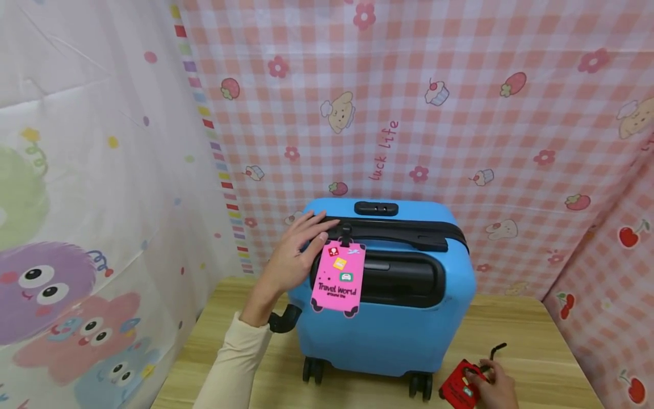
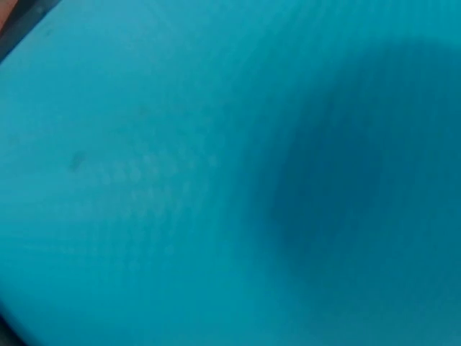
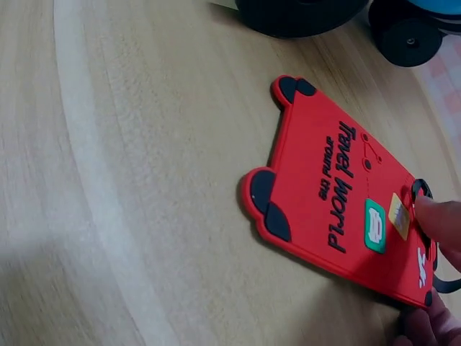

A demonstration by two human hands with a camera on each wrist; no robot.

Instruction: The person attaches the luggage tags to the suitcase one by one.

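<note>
A blue suitcase (image 1: 373, 341) stands upright on its wheels. My left hand (image 1: 291, 255) rests on its upper left edge, fingers straight, beside the black carry handle (image 1: 393, 234). From that handle hangs a pink luggage tag (image 1: 338, 278) by a black strap, printed "Travel World". In the left wrist view the blue shell (image 2: 180, 180) fills nearly everything and the hand is out of sight. At the lower right, my right hand (image 1: 498, 391) pinches a red luggage tag (image 3: 317, 173) at its strap end, thumb on the printed face. Its black strap (image 1: 497, 349) sticks up past the fingers.
The suitcase stands on a wood-grain tabletop (image 1: 526, 329), with black wheels (image 1: 420, 386) at its base. Behind hangs a pink checked curtain (image 1: 460, 130), and a white cartoon curtain (image 1: 122, 187) closes off the left side. A black curved piece (image 1: 285, 319) juts out below my left wrist.
</note>
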